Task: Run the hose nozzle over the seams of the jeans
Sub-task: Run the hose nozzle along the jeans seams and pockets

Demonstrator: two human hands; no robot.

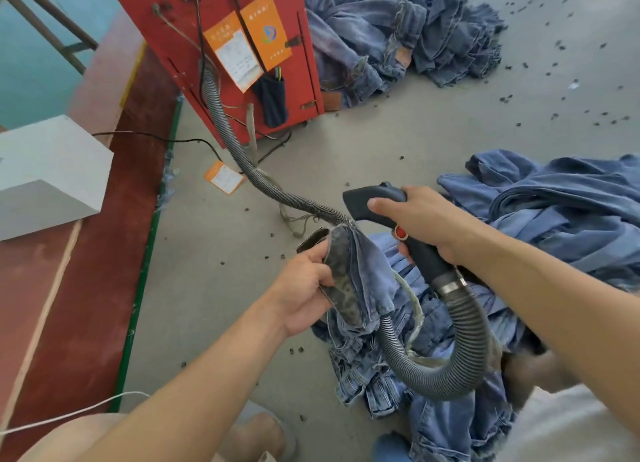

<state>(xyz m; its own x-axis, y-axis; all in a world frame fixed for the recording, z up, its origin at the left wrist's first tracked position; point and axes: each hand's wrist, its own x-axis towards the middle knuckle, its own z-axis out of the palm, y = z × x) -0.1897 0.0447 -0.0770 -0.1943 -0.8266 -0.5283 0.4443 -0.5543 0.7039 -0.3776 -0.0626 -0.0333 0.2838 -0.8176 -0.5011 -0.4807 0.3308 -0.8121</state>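
We see the right hand (420,224) wrapped around the black hose nozzle (388,212), fingers curled over the top of its grip, thumb underneath; a red button (401,232) shows just below the knuckles. Nozzle tip points toward 9 o'clock, held up off the floor. From the nozzle's rear a grey ribbed hose (464,337) drops toward 6 o'clock, loops round, passes behind the jeans and runs up toward 11 o'clock to the red machine (221,8).

The left hand (304,288) grips the jeans (360,274) at a bunched, folded edge w/ fingers closed round the cloth; a dark stained band of the denim faces us. That edge sits just at 7 o'clock of the nozzle tip, near but apart. The rest of the jeans hangs down to the concrete floor (214,253) btwn the forearms.

More denim lies heaped at 3 o'clock (568,212) and another pile at 1 o'clock (398,35) beside the machine. Orange tags (249,46) hang on the machine front; one more orange tag (224,177) lies on the floor. A white box (52,170) sits at 9 o'clock. Small dark scraps dot the floor.
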